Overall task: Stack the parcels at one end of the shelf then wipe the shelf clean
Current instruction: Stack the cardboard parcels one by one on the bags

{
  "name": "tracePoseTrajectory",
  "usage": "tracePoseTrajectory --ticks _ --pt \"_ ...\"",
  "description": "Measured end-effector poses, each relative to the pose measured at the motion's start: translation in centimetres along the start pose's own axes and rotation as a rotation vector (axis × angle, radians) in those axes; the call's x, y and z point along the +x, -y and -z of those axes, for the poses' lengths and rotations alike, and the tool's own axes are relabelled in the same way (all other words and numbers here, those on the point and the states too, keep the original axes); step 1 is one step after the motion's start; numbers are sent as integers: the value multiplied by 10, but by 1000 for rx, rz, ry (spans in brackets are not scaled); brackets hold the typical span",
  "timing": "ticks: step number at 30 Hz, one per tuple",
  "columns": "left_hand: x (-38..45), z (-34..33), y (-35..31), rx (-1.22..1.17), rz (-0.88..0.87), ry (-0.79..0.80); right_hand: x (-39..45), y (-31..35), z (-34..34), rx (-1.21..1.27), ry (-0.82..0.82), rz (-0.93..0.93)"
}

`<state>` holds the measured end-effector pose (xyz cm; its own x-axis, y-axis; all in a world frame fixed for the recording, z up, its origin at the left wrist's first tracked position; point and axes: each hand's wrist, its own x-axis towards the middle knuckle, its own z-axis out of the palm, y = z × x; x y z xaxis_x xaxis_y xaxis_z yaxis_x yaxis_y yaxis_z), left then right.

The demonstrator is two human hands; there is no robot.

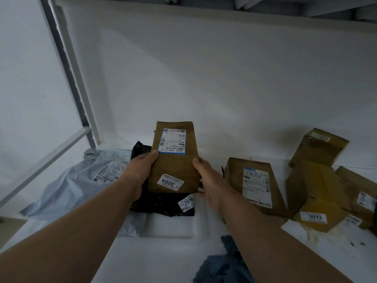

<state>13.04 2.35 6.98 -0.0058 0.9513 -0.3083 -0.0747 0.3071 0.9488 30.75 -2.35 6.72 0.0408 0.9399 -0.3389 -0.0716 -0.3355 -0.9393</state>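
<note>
Head view: stacking step, brown parcel [173, 158] gripped by left hand [140, 170] and right hand [210, 180].
Next: lower squarely onto black bag [163, 203] at shelf [173, 252] left end.

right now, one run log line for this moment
phase: stacking | left hand + right hand: hold brown parcel 3004 | over: black bag 2019 | blue cloth: untouched | wipe: not started

Dim, bluish light throughout; soft shadows behind objects, wide-angle bending and slight blur at edges.
</note>
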Motion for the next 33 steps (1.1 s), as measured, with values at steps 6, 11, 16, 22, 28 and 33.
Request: tracePoseTrajectory --ticks 6,11,16,22,28,33 --pt "6 43 -13 -3 -112 -163 14 11 -46 -45 77 23" --pt "1 95 -24 -32 -178 -306 23 15 -99 -100 163 34" --pt "-3 148 -23 29 -166 -402 32 11 -150 -156 259 35" --pt "-1 187 -28 173 -236 -541 40 9 -193 -158 360 66" --pt "6 210 -25 312 -247 -562 47 1 -219 -274 402 64" --pt "8 218 6 355 -110 -495 54 -24 -227 -567 361 25"
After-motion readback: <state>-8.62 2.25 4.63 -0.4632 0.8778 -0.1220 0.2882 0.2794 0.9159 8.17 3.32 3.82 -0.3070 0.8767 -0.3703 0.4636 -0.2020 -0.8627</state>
